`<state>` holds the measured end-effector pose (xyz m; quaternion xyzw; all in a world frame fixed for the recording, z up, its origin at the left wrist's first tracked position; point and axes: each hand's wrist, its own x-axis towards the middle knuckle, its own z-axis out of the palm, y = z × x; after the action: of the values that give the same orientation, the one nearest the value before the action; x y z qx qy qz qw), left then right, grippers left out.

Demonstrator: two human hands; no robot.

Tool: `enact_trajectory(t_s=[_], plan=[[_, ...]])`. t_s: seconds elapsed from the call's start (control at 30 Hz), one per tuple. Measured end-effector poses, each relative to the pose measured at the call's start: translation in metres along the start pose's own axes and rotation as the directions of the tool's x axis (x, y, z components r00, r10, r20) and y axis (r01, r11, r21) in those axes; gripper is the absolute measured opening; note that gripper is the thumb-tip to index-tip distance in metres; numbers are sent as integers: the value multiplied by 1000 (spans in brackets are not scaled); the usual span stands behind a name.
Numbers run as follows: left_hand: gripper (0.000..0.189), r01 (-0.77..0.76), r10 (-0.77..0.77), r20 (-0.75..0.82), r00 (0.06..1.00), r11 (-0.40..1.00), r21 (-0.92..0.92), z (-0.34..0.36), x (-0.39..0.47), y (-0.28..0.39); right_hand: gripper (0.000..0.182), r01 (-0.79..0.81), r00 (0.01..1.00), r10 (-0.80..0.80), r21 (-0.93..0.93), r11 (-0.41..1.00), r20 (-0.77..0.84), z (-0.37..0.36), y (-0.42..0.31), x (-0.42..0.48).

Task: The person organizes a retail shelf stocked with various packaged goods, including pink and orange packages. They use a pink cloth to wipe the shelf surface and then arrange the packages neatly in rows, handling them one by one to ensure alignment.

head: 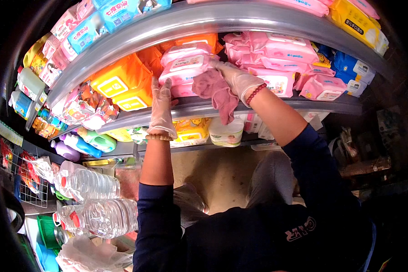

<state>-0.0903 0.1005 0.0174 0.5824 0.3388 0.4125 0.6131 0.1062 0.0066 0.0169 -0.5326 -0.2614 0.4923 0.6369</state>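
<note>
My left hand (pixel 162 105), in a clear thin glove with a beaded bracelet at the wrist, stands upright against the left end of a stack of pink wet-wipe packs (pixel 182 70). Its fingers are extended and slightly apart, and they touch the packs without wrapping around one. A dusty-pink cloth (pixel 215 89) hangs in folds from my right hand (pixel 239 80), gloved likewise and wearing a red bead bracelet. The fingertips of that hand reach to the right end of the same stack. Orange packs (pixel 125 81) stand just left of my left hand.
A grey shelf lip (pixel 221 15) curves overhead, with a lower lip (pixel 187 110) under the stack. More pink packs (pixel 282 51) sit to the right, blue packs (pixel 348 69) beyond. Large water bottles (pixel 110 217) and a wire basket (pixel 30 178) stand at lower left.
</note>
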Motion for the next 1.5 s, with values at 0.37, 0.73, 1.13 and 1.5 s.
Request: enact_trajectory(t_s=[0.37,0.73,1.13,1.5], plan=[[36,0,31,101,994,955,-296,-9,17,5,50,155,987,-151,-64,986,62,30,-9,-38],[38,-383,399,5,917,884,-269,59,-146,66,67,480,849,-498,-137,867,-177,21,-6,-230],[32,-446,559,499,662,829,-338,286,-164,87,41,799,479,-544,86,595,-689,-128,-54,-321],[27,-487,530,396,750,847,-210,339,-150,25,46,598,597,-386,69,799,-704,-191,-35,-314]])
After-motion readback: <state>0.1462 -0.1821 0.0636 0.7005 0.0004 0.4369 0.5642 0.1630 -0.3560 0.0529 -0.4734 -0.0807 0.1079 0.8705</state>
